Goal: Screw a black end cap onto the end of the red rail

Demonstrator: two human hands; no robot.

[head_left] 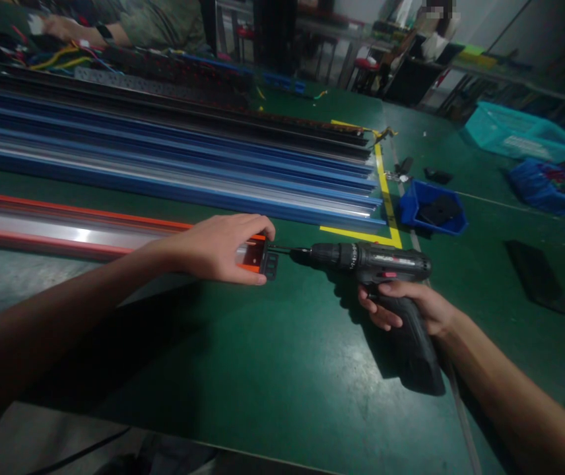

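My left hand (220, 249) is wrapped over the right end of a long orange metal channel (82, 232), thumb on the near side and fingers on the far side. A black end cap (271, 264) sits at that end, just beyond my fingertips. My right hand (406, 307) grips the handle of a black cordless drill (391, 260), with fingers around the trigger area. The drill lies level and points left. Its long thin bit (285, 249) reaches the end cap; whether the tip sits in a screw cannot be made out.
Behind the orange channel lie several blue metal channels (173, 161), ending near yellow tape (392, 224). A small blue bin (433, 208) with black parts, a teal crate (520, 135), another blue bin (554, 185) and a flat black object (537, 274) are to the right. A co-worker's hand (67, 30) shows at the upper left.
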